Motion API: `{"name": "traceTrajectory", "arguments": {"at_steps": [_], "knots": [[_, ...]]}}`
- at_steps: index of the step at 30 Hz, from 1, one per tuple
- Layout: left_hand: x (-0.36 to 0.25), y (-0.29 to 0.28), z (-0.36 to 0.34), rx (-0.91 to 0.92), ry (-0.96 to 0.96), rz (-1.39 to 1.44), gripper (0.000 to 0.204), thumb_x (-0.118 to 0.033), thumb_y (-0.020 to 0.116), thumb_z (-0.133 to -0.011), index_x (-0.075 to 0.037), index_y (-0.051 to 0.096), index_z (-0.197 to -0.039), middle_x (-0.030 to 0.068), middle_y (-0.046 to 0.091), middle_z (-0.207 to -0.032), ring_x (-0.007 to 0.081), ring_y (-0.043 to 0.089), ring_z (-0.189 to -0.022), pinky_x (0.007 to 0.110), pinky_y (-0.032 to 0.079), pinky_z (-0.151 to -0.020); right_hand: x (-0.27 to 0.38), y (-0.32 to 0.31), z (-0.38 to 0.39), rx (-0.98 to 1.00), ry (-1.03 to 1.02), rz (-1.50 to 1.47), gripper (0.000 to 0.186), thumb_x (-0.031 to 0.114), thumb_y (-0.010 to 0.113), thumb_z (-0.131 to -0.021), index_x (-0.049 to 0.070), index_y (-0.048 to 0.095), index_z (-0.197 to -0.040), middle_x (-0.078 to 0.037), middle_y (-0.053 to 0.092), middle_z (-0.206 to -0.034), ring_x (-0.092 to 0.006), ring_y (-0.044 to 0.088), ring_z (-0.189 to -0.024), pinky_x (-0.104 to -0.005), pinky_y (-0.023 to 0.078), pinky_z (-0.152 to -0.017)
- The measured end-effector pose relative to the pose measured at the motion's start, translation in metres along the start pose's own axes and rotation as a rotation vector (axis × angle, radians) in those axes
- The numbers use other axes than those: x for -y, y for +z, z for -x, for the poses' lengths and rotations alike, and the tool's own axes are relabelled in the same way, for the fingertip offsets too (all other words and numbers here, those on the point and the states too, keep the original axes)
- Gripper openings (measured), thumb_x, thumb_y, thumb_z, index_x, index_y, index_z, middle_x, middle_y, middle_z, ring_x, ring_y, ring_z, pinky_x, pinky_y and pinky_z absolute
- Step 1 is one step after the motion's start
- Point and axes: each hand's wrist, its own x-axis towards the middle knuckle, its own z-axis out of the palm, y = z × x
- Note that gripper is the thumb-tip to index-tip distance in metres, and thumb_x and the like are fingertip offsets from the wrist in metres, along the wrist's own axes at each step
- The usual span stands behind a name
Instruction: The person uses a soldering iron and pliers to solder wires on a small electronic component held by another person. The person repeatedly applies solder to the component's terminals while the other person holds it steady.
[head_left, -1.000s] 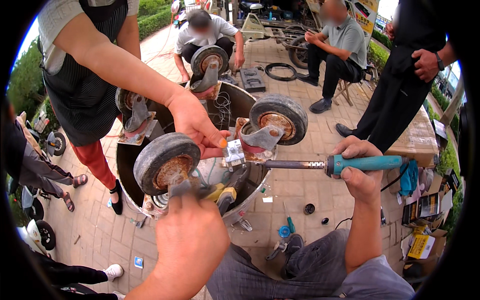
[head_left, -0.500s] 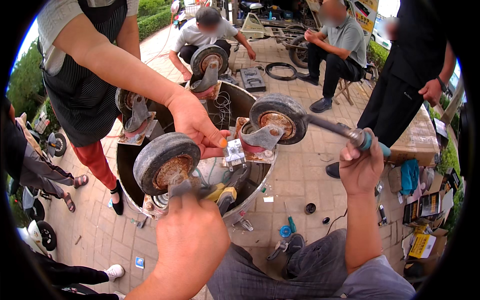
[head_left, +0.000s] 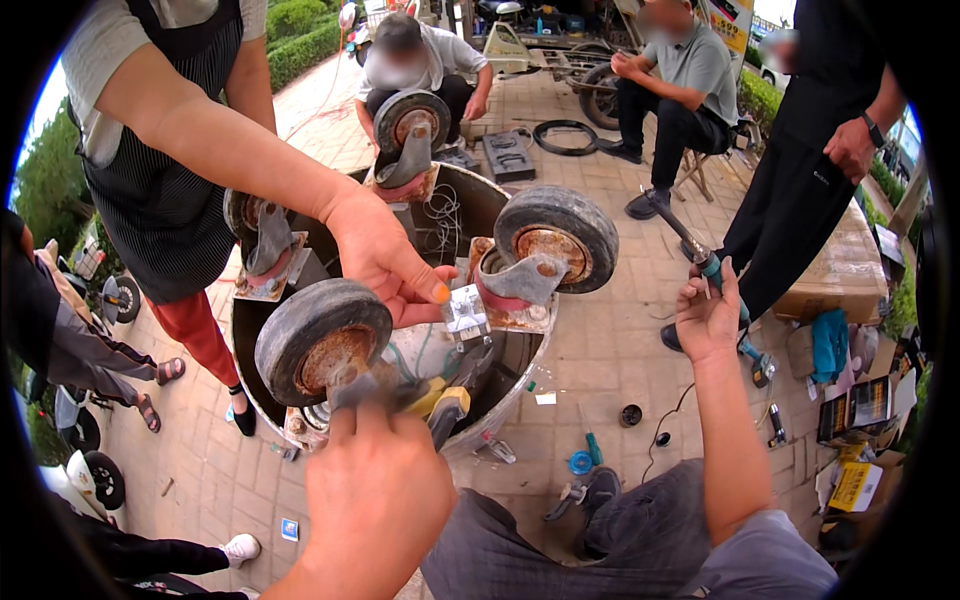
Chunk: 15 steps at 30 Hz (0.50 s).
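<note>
My left hand (head_left: 375, 480) is closed on the grey metal fork of a caster wheel (head_left: 322, 342) at the near left rim of an upturned round metal drum (head_left: 545, 375); the fingertips are blurred. In my right hand (head_left: 708, 318), raised at the right, is a tool with a teal handle and a long dark shaft (head_left: 672, 220), which looks like a soldering iron. Another person's hand (head_left: 385, 255) reaches in from the left, holding a small silvery metal block (head_left: 466, 312) over the drum. Beside my left hand lies a yellow-and-black handled tool (head_left: 448, 405).
More rusty casters (head_left: 555, 240) stand around the drum's rim, with wires inside. On the paving lie a teal screwdriver (head_left: 594, 448), a teal tape roll (head_left: 580, 462) and a small black cup (head_left: 631, 415). Cardboard boxes (head_left: 825, 270) stand at the right. Several people are around.
My right hand has drawn the tool away from the right caster, its shaft now tilted upward. The left caster sits slightly further left. The crouching person's arm has drawn in.
</note>
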Motion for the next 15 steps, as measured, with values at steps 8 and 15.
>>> {"name": "traceTrajectory", "arguments": {"at_steps": [8,15], "knots": [[-0.006,-0.005,-0.003,-0.014,0.013,-0.031,0.015,-0.014,0.064,-0.08,0.001,0.064,-0.084,0.0209,0.064,-0.086,0.0371,0.066,-0.081,0.044,0.055,-0.073,0.01,-0.018,-0.012,-0.102,-0.03,0.12,0.036,0.041,0.071,-0.089,0.006,0.065,-0.094,-0.003,0.064,-0.084,-0.0088,0.055,-0.064,-0.0228,0.047,-0.06],[-0.005,-0.005,-0.001,-0.029,0.003,-0.037,0.014,-0.013,0.064,-0.079,0.001,0.063,-0.081,0.0201,0.063,-0.083,0.0371,0.065,-0.08,0.045,0.054,-0.072,0.008,-0.017,-0.013,-0.06,0.011,0.139,0.038,0.043,0.071,-0.088,0.006,0.065,-0.094,-0.003,0.063,-0.082,-0.0088,0.055,-0.065,-0.023,0.047,-0.06]]}}
